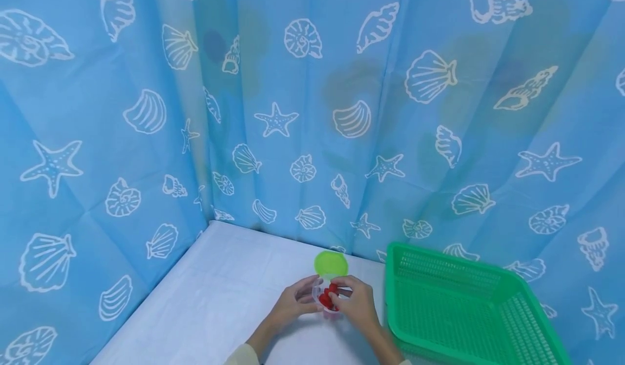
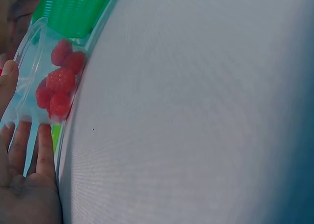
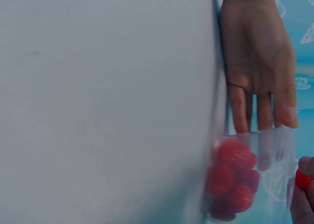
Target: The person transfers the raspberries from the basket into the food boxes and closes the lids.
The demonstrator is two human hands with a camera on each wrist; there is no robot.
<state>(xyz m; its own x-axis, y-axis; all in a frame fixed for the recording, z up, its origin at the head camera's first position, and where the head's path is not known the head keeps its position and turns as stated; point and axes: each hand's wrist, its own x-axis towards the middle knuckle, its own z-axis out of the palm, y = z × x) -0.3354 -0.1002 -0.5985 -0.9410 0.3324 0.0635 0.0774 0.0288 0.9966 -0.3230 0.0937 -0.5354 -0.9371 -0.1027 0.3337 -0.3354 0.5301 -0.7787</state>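
A small clear plastic cup [image 2: 30, 89] with several red raspberries [image 2: 61, 81] in it stands on the white table. Its lime-green lid [image 1: 331, 263] lies flipped back behind the cup. My left hand [image 1: 291, 301] holds the cup's side, thumb at the rim and fingers along the wall. Over the mouth of the cup, my right hand [image 1: 358, 303] pinches a raspberry [image 3: 302, 180] between thumb and fingers. In the right wrist view, the left hand [image 3: 257, 62] reaches in from the top to the cup, while only the fingertips of the right hand show at the right edge.
To the right of the hands is a green perforated plastic basket [image 1: 444, 313]. The white tablecloth [image 1: 205, 294] spreads out to the left of the cup. Behind and to the left, a blue curtain [image 1: 312, 137] with white shell and starfish prints borders the table.
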